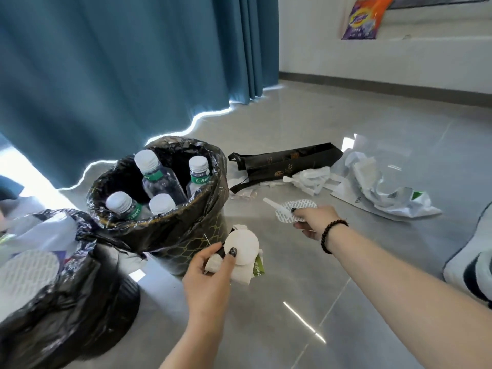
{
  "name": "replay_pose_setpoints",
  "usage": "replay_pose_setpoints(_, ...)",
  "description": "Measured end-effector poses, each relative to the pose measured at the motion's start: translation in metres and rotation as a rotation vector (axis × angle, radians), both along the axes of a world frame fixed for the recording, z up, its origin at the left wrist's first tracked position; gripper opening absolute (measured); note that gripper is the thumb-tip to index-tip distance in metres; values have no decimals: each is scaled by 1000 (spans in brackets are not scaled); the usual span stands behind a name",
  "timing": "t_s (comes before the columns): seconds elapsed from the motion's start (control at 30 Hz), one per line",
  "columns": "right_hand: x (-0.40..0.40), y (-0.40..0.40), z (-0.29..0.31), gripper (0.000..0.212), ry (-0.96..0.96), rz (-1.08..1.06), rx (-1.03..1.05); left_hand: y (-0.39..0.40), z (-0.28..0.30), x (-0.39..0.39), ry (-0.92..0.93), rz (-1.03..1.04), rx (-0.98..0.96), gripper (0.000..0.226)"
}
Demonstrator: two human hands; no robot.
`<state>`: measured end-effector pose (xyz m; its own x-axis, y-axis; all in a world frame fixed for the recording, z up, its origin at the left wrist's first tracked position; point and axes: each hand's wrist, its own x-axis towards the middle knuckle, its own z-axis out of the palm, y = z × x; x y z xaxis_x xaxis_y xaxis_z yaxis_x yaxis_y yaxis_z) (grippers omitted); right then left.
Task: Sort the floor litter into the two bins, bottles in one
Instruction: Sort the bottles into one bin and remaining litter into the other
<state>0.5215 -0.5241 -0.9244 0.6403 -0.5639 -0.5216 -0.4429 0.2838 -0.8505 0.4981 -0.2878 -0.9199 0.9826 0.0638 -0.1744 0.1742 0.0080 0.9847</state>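
Two bins lined with black bags stand on a glossy grey tiled floor [306, 302], in front of a long teal curtain [106, 75] at the far left. I see a white wall and ledge at the far right, with an orange-and-purple packet [364, 20] leaning there.

I count four clear plastic bottles [157, 177] with white caps standing upright in the farther bin [186, 235]. My nearer left bin [66, 302] holds white wrappers and a round patterned lid.

My left hand [210, 275] grips a bundle of white paper scraps [242, 251], thumb pressed on a round disc, just beside the bottle bin. My right hand [316, 219] pinches a round patterned foil lid [295, 209] above the floor.

Farther right lie a black paper bag [287, 161] and crumpled white packaging [372, 182].

Print on the scraps is too small to read, and the near bin is cut off at the left edge.
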Motion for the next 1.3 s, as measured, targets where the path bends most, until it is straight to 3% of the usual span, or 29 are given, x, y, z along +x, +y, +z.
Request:
replay_pose_setpoints(0.27,-43,51,117,13,-128,148,-118,39,77,-41,-182,-342,289,19)
replay_pose_setpoints(0.43,-78,93,203,13,-213,239,-193,119,133,-47,-263,-492,421,17)
replay_pose_setpoints(0.5,-87,97,228,10,-230,283,-267,141,147,-38,-270,-499,481,18)
replay_pose_setpoints(0.67,-102,174,284,21,-233,540,-493,230,187,-29,-348,-256,568,17)
replay_pose_setpoints(0.83,-85,243,291,27,-244,755,-708,285,209,9,-404,-69,527,23)
replay_pose_setpoints(0.93,-67,265,273,17,-249,814,-756,307,214,32,-445,92,647,29)
replay_pose_setpoints(1.0,-50,273,251,21,-224,805,-749,320,210,45,-411,152,713,33)
replay_pose_setpoints(1.17,-10,290,206,25,-147,789,-800,329,191,57,-405,122,794,29)
replay_pose_setpoints(1.27,7,305,195,7,-264,838,-982,327,176,58,-430,30,855,29)
replay_pose_setpoints(1.3,11,313,192,10,-320,872,-1052,327,175,60,-437,10,861,29)
